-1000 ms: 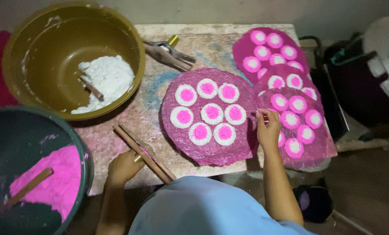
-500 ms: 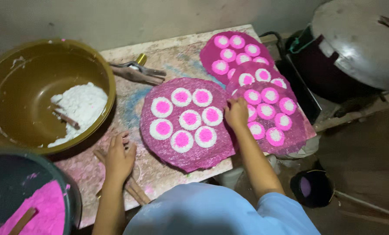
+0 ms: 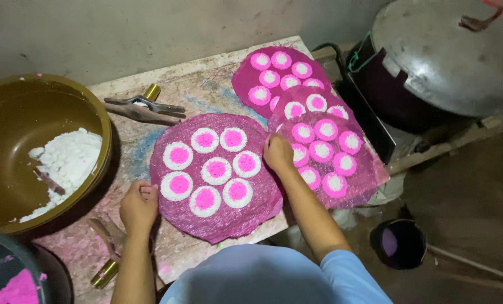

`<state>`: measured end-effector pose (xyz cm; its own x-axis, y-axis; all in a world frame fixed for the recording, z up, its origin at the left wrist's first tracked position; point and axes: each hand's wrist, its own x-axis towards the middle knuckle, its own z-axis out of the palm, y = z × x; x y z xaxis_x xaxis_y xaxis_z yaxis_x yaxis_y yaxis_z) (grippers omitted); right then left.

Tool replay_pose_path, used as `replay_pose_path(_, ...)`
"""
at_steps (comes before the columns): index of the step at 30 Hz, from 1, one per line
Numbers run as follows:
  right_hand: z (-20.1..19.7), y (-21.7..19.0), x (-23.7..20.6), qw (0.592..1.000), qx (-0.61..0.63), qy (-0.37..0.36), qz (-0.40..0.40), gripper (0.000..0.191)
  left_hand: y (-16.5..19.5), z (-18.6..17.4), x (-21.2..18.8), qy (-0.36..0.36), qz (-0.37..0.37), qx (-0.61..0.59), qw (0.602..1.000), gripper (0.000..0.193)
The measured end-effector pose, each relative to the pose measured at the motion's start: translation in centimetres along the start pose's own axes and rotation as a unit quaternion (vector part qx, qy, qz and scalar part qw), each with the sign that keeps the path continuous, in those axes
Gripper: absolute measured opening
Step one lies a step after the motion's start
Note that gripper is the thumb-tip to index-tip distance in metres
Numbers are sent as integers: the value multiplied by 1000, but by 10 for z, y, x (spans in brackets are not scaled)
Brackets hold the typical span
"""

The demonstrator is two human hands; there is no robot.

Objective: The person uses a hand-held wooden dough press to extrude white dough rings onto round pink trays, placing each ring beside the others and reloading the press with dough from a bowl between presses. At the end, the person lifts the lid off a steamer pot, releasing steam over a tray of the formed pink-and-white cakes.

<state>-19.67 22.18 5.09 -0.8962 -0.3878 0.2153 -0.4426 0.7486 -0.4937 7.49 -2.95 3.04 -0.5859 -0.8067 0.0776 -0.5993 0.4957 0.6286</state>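
Note:
A round magenta mesh mat [image 3: 218, 217] lies on the worn table [image 3: 206, 84], carrying several white discs with pink centres. My left hand [image 3: 139, 205] rests at the mat's left edge with its fingertips on the rim. My right hand [image 3: 278, 153] presses on the mat's right edge, where it meets a second loaded mat [image 3: 353, 183]. A third magenta mat [image 3: 246, 79] with the same discs lies behind that one. Neither hand lifts anything.
A brown bowl [image 3: 15, 112] with white dough stands at the left. A dark bowl [image 3: 32, 281] with pink dough is at the bottom left. Metal tongs [image 3: 142, 108] lie at the back, another tool [image 3: 108, 247] near my left wrist. A lidded pot [image 3: 448, 56] stands right; a small purple cup [image 3: 398, 243] below.
My left hand has moved from the wooden tool to the mat's left edge. My right hand has slid to the mat's right edge. The view has shifted to the right.

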Motion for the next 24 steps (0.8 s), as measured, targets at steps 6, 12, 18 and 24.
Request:
replay_pose_path(6,-2,3,2,997,74,-19,-13,20,5,-2,4,20,-27,-124,992,21)
replay_pose_path(12,-21,13,35,985,114,-124,-25,20,56,-24,38,3,47,-135,990,18)
replay_pose_path(18,-78,61,118,995,-6,27,-101,17,135,26,115,-120,83,-302,942,8)
replay_pose_path(24,-128,77,198,990,-115,69,-53,16,230,119,167,-215,50,-439,871,5)
